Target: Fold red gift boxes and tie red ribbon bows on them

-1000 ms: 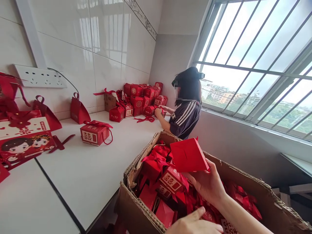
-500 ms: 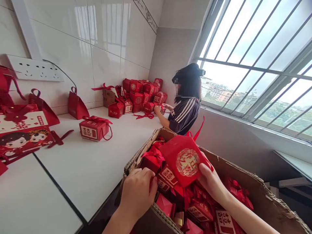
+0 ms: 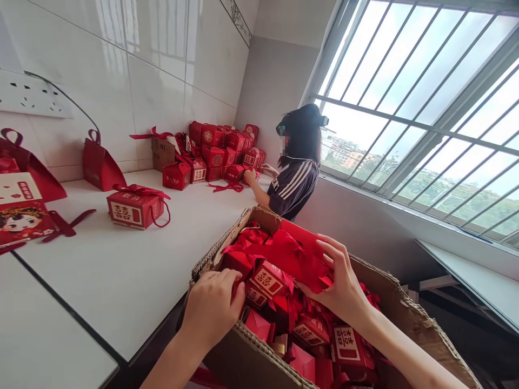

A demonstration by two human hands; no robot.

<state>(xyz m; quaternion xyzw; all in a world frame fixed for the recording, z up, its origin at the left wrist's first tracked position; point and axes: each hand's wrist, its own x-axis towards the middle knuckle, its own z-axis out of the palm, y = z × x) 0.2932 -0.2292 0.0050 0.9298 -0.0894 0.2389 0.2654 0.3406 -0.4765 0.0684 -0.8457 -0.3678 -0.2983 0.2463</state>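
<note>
A large cardboard carton [image 3: 409,310] full of small red gift boxes [image 3: 310,330] stands in front of me. My right hand [image 3: 340,275] grips a red box with a ribbon bow [image 3: 298,254] over the carton, thumb below it and fingers on its far edge. My left hand [image 3: 217,302] is closed over the carton's near left edge, its fingers curled round the cardboard rim.
On the white table [image 3: 162,259] are a red ribboned box [image 3: 135,208], triangular red boxes [image 3: 101,165] and a stack of red boxes [image 3: 214,156] by the wall. A person [image 3: 295,183] handles a box beside the stack.
The box in my right hand has turned from its round gold emblem to its ribbon side and sits slightly further left. The view has shifted right. My left hand stays on the carton edge.
</note>
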